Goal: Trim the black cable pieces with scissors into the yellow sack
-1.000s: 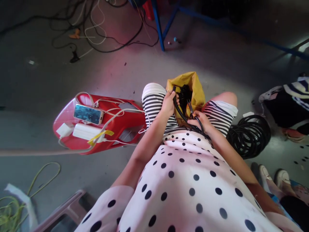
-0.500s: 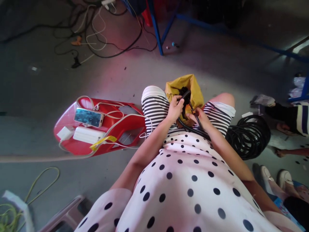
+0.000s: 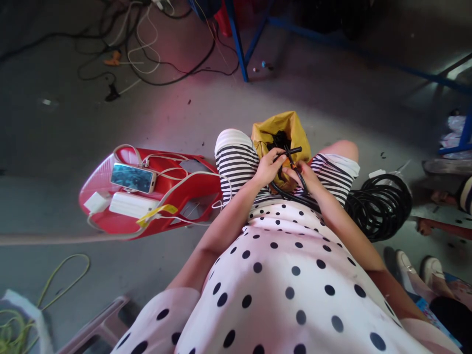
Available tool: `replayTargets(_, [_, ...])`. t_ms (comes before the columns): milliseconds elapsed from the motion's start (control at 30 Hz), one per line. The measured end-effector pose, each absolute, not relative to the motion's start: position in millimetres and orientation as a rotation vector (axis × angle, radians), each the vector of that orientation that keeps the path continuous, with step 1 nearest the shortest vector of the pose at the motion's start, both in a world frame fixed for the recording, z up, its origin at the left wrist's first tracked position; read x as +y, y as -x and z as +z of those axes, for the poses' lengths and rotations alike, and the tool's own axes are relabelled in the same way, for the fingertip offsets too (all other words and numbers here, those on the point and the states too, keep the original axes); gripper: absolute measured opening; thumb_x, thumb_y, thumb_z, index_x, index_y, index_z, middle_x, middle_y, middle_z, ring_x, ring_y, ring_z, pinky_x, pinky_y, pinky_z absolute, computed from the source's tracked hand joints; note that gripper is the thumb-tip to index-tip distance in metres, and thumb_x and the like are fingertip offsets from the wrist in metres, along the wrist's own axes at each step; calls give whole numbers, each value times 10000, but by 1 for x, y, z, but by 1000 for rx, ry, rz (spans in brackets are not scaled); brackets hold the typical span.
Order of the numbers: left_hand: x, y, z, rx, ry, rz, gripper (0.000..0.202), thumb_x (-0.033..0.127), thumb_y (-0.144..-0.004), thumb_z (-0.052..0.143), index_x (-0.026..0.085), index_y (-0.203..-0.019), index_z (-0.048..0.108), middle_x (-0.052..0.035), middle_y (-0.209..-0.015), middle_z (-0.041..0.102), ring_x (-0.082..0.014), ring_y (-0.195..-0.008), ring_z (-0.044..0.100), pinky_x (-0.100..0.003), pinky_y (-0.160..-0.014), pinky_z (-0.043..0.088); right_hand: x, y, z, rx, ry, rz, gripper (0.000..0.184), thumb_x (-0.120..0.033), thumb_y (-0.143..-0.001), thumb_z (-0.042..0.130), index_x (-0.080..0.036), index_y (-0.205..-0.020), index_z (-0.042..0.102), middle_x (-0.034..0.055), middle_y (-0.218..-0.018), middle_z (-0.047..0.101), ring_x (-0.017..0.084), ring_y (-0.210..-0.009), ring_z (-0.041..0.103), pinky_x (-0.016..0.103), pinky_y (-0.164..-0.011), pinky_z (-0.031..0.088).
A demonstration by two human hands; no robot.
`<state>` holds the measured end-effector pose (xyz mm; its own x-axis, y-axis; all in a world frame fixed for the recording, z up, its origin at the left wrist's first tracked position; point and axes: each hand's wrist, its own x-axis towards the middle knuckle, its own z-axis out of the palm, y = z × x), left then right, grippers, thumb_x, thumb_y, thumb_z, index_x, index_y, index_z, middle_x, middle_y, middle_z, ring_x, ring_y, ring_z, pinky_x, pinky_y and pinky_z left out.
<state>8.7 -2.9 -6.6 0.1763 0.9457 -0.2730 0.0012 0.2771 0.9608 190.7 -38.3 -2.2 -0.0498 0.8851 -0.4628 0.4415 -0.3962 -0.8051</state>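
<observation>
My left hand (image 3: 271, 166) pinches a short black ribbed sleeve (image 3: 294, 151), which points to the right over a yellow cloth bag (image 3: 263, 132). Close beside it, my right hand (image 3: 307, 176) has its fingers closed around a black cable (image 3: 303, 184). A small orange part shows between the two hands; its kind is unclear. The bag stands open between my knees, with dark pieces (image 3: 280, 139) inside. From my lap, black cable runs toward a large black coil (image 3: 387, 206) at my right side. Some of my fingertips are hidden by the cable.
On my left, a red stool (image 3: 171, 189) carries a phone (image 3: 132, 177), a white power bank (image 3: 132, 204) and white cords. Loose cables (image 3: 177, 81) lie on the floor ahead, near a blue metal frame (image 3: 238, 42). Other people's feet (image 3: 433, 270) are at the right.
The ribbed sleeve in my left hand has swung from pointing up and right to lying nearly level toward the right. My right hand stays about where it was. A person at the right has shifted.
</observation>
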Motion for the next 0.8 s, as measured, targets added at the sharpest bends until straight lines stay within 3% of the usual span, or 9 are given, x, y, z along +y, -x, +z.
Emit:
replayTargets(200, [0,-6,-7,1241,-1205,786,97,258,-989,770,186,-955,714,-16,-872,743,-189,-961,714,-292,-937,544,-34,-194,0,-1488,1854,1396,680,-890,-826,808,-274,-848,523,15,-763,608,224,-743,575,376,-699,452])
replayTargets(367, [5,-3,-14,1234,-1214,755,187,359,-991,783,194,-938,713,-17,-836,720,-200,-940,699,-308,-907,563,-36,-196,-4,-1532,1917,1282,719,-933,-803,768,-277,-760,478,7,-697,586,209,-692,536,369,-678,409])
replayTargets(633, [9,5,-22,1174,-1240,641,151,331,-978,716,189,-927,706,4,-776,654,-179,-870,651,-291,-853,538,-20,-199,-17,-1573,1810,1472,685,-894,-797,807,-264,-884,554,13,-793,618,214,-758,573,343,-683,441])
replayTargets(800, [17,6,-31,1206,-1237,666,179,359,-955,744,192,-908,698,4,-769,649,-172,-835,634,-289,-834,534,-11,-194,-26,-1561,1932,1407,733,-946,-762,803,-274,-803,514,12,-710,603,210,-702,546,347,-644,412])
